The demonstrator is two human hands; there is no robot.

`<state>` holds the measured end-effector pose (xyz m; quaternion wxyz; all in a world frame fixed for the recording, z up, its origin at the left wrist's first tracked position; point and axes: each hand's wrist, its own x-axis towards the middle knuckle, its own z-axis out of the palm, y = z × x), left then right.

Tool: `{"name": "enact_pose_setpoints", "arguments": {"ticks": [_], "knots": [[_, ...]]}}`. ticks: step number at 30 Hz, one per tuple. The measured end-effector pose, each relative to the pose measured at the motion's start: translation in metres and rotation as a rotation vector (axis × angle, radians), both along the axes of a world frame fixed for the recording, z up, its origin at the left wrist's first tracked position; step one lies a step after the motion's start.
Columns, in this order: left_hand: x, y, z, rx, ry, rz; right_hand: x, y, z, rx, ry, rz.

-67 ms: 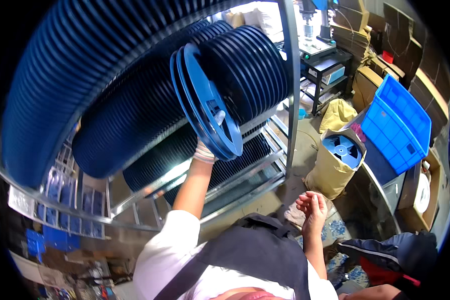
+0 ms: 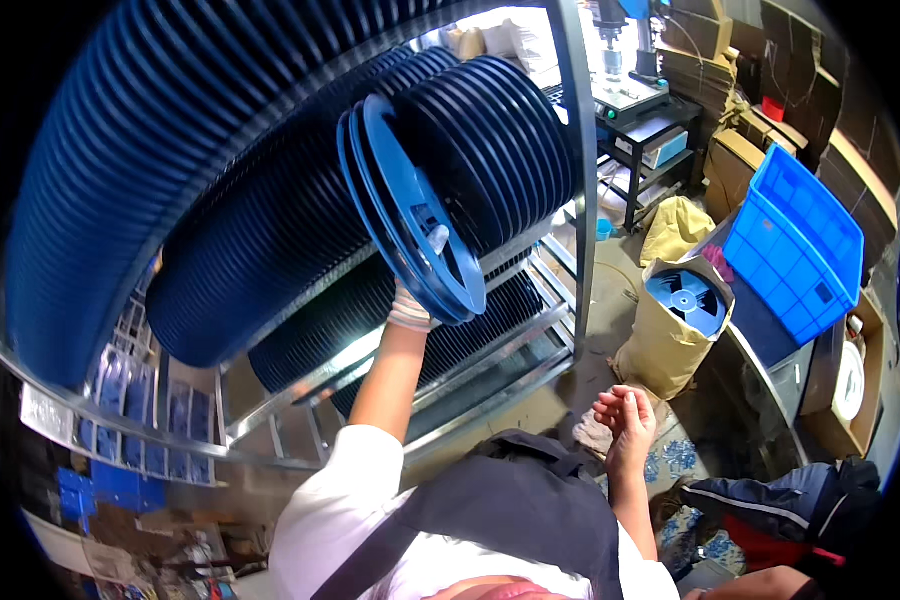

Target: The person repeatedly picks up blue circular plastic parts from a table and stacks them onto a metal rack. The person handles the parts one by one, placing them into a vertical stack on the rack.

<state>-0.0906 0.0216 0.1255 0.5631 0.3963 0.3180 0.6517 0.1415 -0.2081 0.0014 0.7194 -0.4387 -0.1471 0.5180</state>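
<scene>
Two blue reels (image 2: pixel 410 210) stood on edge at the front of the metal rack (image 2: pixel 580 180), tipped out a little from the long rows of dark blue reels (image 2: pixel 270 230) packed on its shelves. Our left hand (image 2: pixel 410 305), in a white glove, reached up to the lower rim of those two reels and its grip was clenched on them from beneath, one gloved finger (image 2: pixel 437 238) showing through the spokes. Our right hand (image 2: pixel 625 415) hung low and bare beside the apron (image 2: pixel 510 510), well apart from the rack, its grip released with the fingers loosely curled around nothing. Down on the floor to the right, a tan sack (image 2: pixel 660 345) stood open with another blue reel (image 2: pixel 688 298) lying flat in its mouth. Just beyond it a blue crate (image 2: pixel 795 245) leaned tilted, near stacked cardboard boxes (image 2: pixel 740 150).
</scene>
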Motion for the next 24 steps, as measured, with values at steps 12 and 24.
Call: {"name": "enact_pose_setpoints", "arguments": {"ticks": [12,24], "knots": [[-0.061,0.164,-0.081,0.13,0.125,-0.104,-0.008,0.061,-0.016,-0.015,0.023,0.048],[-0.024,0.148,-0.085,-0.005,0.046,-0.187,-0.008,0.058,-0.044,-0.206,0.014,-0.108]]}}
